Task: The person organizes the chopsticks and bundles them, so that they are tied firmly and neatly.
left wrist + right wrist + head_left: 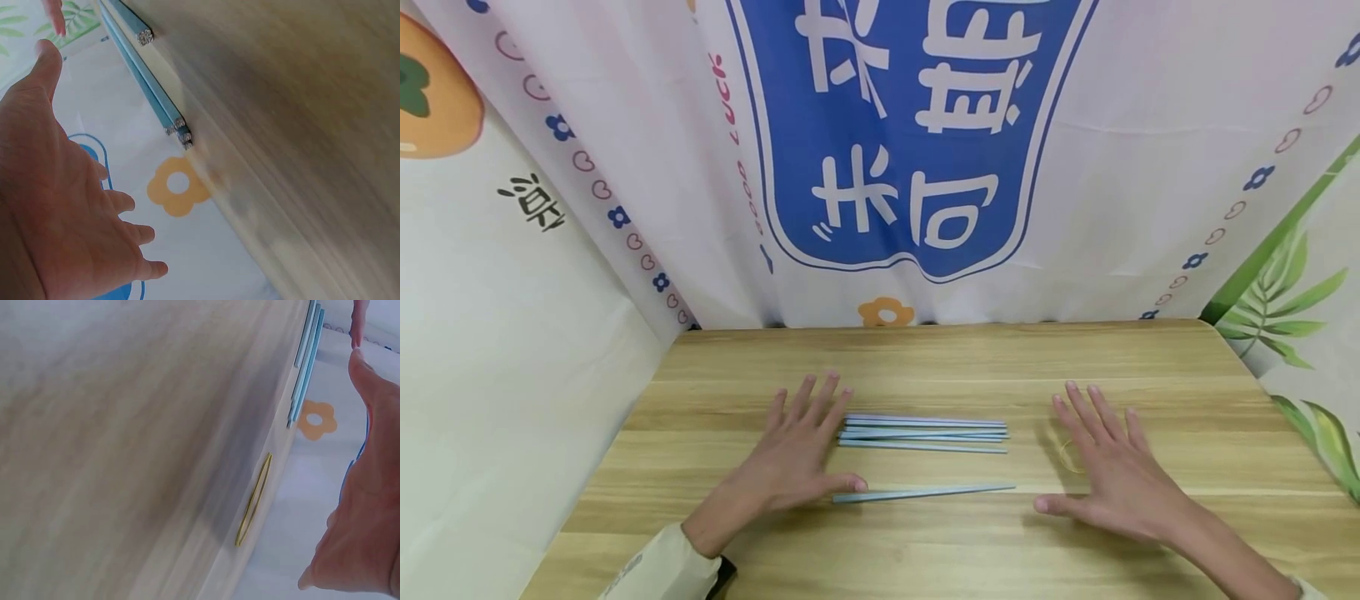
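Several pale blue chopsticks (925,435) lie side by side on the wooden table, between the two hands. A single blue chopstick (925,492) lies apart from them, closer to the person. My left hand (797,458) is spread palm down at the left ends of the chopsticks, its thumb overlapping the single one's end in the head view. The left wrist view shows that palm (69,206) raised above the table, holding nothing. To the right, my right hand (1108,475) hovers with fingers spread and holds nothing. A thin yellow rubber band (252,497) lies on the table below it.
A white curtain (1150,208) with a blue printed panel (910,225) hangs along the table's far edge. More printed cloth (512,333) covers the left side. The wooden tabletop (925,550) extends toward the person.
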`<state>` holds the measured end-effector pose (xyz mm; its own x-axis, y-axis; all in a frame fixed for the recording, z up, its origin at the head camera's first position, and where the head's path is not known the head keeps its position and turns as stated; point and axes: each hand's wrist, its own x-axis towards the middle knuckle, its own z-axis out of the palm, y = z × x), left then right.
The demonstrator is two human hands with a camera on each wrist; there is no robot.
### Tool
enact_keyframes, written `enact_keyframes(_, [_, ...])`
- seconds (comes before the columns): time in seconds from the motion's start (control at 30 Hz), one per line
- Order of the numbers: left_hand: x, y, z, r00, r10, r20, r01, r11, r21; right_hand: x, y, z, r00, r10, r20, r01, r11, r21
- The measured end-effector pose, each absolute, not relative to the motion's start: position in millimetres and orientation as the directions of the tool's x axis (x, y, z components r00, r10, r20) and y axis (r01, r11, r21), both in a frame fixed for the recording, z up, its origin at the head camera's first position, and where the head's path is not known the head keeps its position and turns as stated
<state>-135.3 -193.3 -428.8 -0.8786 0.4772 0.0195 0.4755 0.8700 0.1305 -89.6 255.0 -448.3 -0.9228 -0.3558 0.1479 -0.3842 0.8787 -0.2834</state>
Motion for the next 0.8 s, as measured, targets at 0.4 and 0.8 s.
enact_keyframes(0.4, [-138,-187,-436,-0.819,0.573,-0.036,0.553,0.804,0.218,-96,238,-452,-0.901,-0.418,0.119,-0.432,0.836,-0.339])
enact_keyframes(0.8, [-145,-185,-445,-0.732,0.679,-0.050,0.631,0.704,0.326,-106,227,-453,-0.860,-0.501,0.099,-0.500,0.788,-0.358])
